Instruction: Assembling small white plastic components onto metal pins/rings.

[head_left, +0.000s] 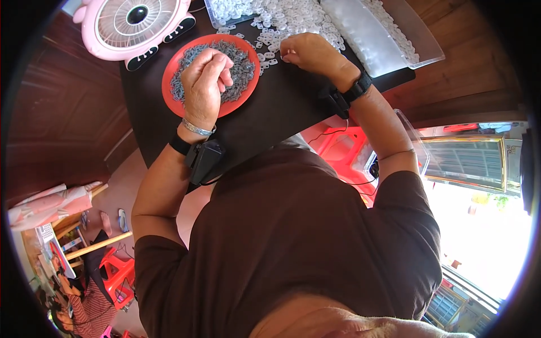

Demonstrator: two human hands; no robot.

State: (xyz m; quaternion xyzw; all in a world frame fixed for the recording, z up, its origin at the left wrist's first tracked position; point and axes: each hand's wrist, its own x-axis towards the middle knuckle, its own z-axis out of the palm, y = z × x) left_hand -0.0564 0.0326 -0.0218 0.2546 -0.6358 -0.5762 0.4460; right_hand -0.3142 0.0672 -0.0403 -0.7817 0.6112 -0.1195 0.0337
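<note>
My left hand [206,84] is held over a round red plate [168,84] heaped with small grey pieces [243,70]. Its fingers are curled in toward the palm, and whatever they may hold is hidden. To its right, my right hand [315,53] hovers at the near edge of a spread of small white plastic pieces [298,19]. The fingers there bend down in a pinch; I cannot make out anything between them. Each piece in the white spread looks flat and oblong, with holes.
Both plate and pieces rest on a dark table [265,110]. A pink fan [135,19] stands at the far left. A translucent bin [369,45] with white pieces lies far right. Below are a red stool [344,149] and, lower left, another person [93,307].
</note>
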